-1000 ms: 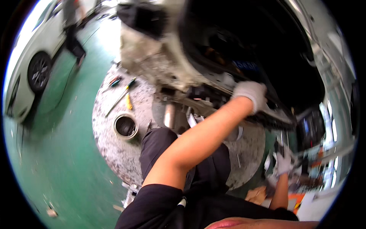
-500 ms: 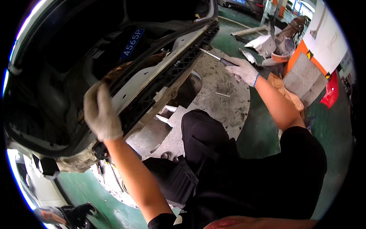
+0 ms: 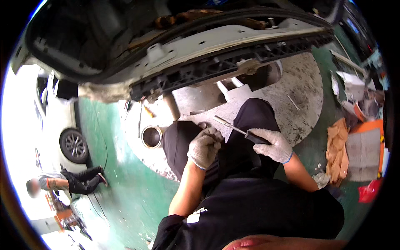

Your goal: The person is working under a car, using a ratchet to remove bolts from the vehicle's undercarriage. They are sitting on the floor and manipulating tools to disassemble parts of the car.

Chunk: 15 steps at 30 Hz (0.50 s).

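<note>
My right hand (image 3: 273,145), in a whitish knit glove with a blue cuff, is closed round the black handle of a nut driver (image 3: 235,128). Its metal shaft points up and left, thicker toward the tip, above my knees. My left hand (image 3: 205,148), gloved alike, is just left of the shaft, apart from it. Its fingers are curled together, and whatever is in them is hidden. Beyond both hands runs the stripped rear edge of a car body (image 3: 191,56), with a black ribbed plastic strip (image 3: 187,71) along it.
A wrench (image 3: 293,102) lies on the round pale floor plate (image 3: 306,89). Near my left knee stands a metal cylinder (image 3: 152,136); a yellow-handled tool (image 3: 148,111) lies beyond it. Leftward, a person (image 3: 68,183) sits by a white car (image 3: 58,125). Scrap parts (image 3: 354,89) lie at right.
Both hands have come back from the car body to above my lap; the right brought the nut driver along. My left fingers have curled in. The view has swung left, bringing the person into sight.
</note>
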Tool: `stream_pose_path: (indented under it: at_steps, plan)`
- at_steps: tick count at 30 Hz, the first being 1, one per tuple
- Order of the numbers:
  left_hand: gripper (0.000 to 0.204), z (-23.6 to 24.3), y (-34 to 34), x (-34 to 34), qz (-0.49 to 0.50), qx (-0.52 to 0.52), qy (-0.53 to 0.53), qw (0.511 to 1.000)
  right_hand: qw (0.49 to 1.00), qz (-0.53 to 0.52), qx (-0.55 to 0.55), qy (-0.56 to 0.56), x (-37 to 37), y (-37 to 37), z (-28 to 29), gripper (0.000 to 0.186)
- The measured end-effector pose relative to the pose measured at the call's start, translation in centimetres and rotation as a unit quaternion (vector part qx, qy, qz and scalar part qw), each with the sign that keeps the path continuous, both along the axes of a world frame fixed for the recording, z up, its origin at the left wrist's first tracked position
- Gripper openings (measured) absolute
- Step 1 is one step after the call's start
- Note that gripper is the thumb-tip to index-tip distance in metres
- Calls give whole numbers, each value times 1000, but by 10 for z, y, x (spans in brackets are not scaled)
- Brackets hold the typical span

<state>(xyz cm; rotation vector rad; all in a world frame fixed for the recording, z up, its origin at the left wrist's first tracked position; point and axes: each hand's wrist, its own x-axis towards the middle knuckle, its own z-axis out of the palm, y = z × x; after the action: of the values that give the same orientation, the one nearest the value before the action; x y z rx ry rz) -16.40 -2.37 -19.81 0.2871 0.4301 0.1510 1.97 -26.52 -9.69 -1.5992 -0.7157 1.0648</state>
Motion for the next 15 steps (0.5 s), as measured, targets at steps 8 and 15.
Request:
stream_pose_path:
  at_steps: [8,15]
  plan:
    - [42,63,37,-18,284,108,-55,951,957,126,70,-251,-14,74,34,48]
    - [44,64,51,-31,356,45,-169,918,958,177,46,-222,-31,96,39,51]
